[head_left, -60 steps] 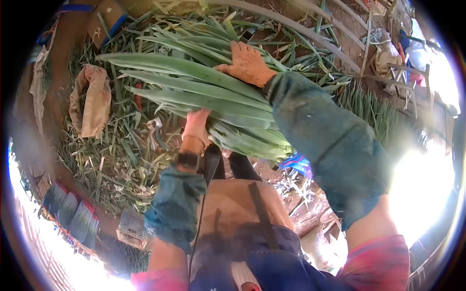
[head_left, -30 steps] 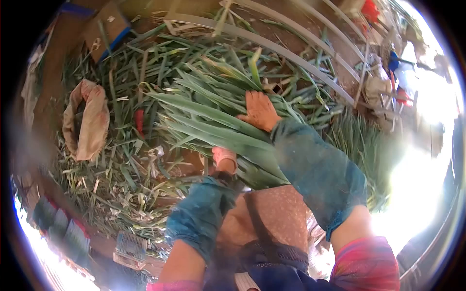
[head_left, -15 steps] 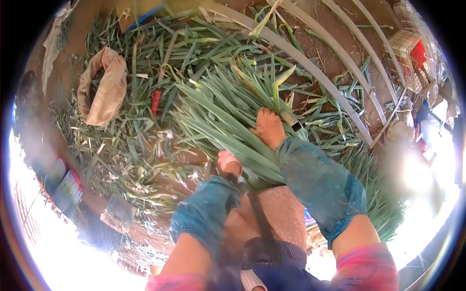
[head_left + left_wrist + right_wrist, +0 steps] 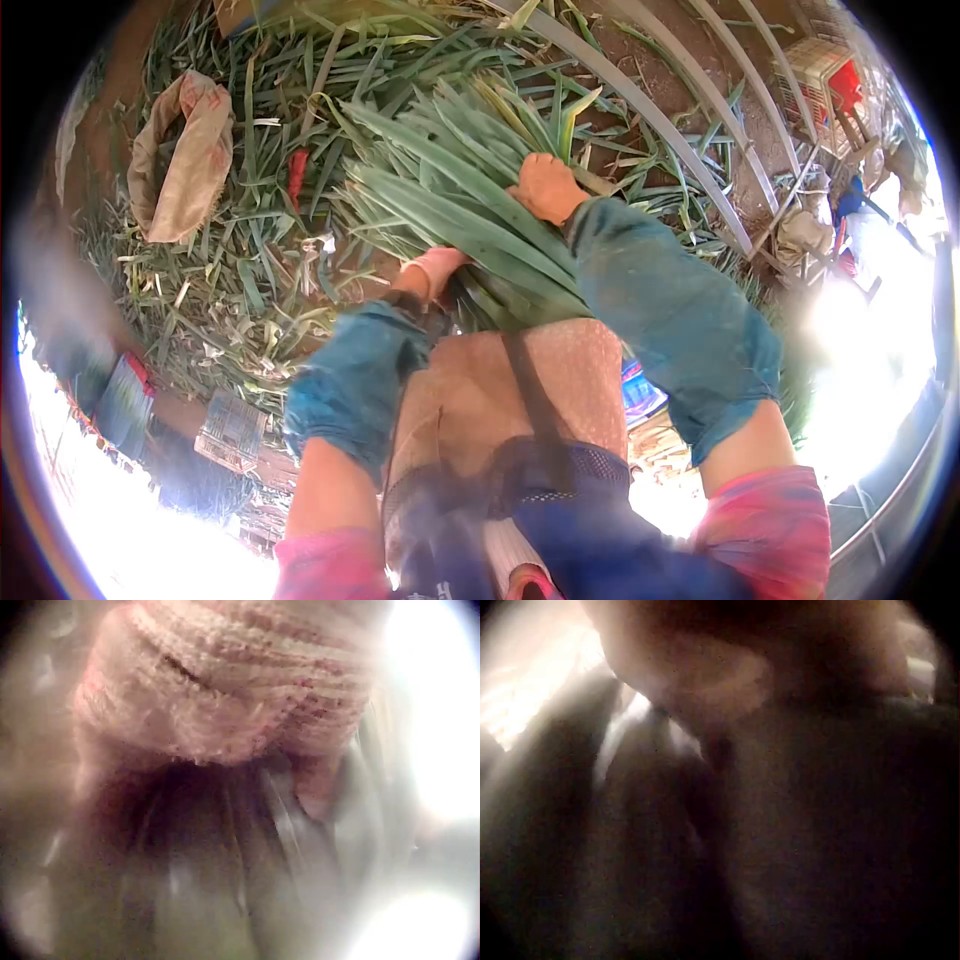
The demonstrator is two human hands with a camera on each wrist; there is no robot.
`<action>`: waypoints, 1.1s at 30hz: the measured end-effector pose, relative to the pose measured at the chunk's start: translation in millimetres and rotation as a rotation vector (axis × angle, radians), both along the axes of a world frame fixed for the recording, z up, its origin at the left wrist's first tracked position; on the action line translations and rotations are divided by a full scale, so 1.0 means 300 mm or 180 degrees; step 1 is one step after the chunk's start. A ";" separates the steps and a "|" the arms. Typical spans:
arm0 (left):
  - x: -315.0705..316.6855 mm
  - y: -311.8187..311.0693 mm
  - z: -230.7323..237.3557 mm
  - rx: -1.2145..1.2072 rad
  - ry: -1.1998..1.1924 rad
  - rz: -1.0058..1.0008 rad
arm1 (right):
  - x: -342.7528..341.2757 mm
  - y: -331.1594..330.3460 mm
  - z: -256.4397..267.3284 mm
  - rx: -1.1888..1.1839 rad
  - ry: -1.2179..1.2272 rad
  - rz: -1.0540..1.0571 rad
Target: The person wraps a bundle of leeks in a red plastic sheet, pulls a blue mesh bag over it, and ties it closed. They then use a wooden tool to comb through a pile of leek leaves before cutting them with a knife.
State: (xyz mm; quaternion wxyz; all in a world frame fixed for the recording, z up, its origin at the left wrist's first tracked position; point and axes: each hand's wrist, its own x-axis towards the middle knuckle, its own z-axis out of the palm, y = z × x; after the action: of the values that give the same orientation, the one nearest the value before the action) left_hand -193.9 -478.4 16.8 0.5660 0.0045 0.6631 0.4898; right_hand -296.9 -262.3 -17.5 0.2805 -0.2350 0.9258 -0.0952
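A big bundle of leeks [image 4: 455, 215], its long green leaves fanned out toward the upper left, lies against the front of the person's brown apron [image 4: 500, 380]. The left hand [image 4: 433, 272], in a knitted glove, grips the near left side of the bundle; the left wrist view shows its fingers bent over the leaves [image 4: 225, 885]. On the far right side the right hand [image 4: 548, 188] holds the leaves with its fingers curled in. The right wrist view is dark and blurred, with part of that hand [image 4: 720, 675] over the leaves. The bundle's lower end is hidden behind the apron and right sleeve.
Cut leaves [image 4: 230, 270] litter the ground. A beige sack [image 4: 185, 165] and a red object [image 4: 297, 178] lie left. Curved grey bars [image 4: 640, 105] cross the upper right, near a wire crate [image 4: 815, 85]. Another crate [image 4: 231, 430] stands lower left.
Over two seconds the bundle has turned, its leaf tips swinging from left toward the upper left, and drawn in to the apron. The right hand went from lying flat to curled; the camera view shifted too.
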 end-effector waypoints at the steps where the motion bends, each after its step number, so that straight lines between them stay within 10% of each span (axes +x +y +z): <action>1: -0.010 -0.031 0.038 0.0185 -0.0950 0.0544 | -0.025 -0.005 0.027 -0.0125 0.0056 0.0064; 5: 0.091 -0.161 0.079 -0.0401 -0.1487 0.2183 | -0.093 -0.025 0.462 -0.2000 -0.0038 -0.0822; 8: 0.231 -0.256 0.046 -0.0732 -0.0412 0.1316 | 0.058 0.108 0.588 -0.1508 0.0297 -0.0907; 13: 0.279 -0.176 -0.055 -0.1285 -0.0597 0.0394 | 0.265 0.227 0.419 -0.0601 0.0147 -0.0532; 16: 0.183 -0.096 -0.117 -0.0307 -0.0289 0.0367 | 0.293 0.185 0.269 -0.0350 0.0256 -0.0231; 20: -0.018 0.053 0.039 -0.0961 -0.1810 0.0844 | 0.276 0.177 0.208 -0.0219 0.0161 -0.0171; 25: -0.015 0.129 -0.029 -0.1553 -0.0766 0.0245 | 0.249 0.172 0.182 -0.0281 -0.0043 -0.0150; 33: 0.147 0.164 -0.507 -0.1738 -0.0275 -0.0536 | 0.220 0.155 0.071 0.0131 -0.0309 -0.0198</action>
State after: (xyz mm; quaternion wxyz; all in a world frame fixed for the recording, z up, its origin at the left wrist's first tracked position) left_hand -149.9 -429.3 -135.3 0.6126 -0.1139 0.7430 0.2442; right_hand -230.9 -215.7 3.9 0.3267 -0.1954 0.9197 -0.0961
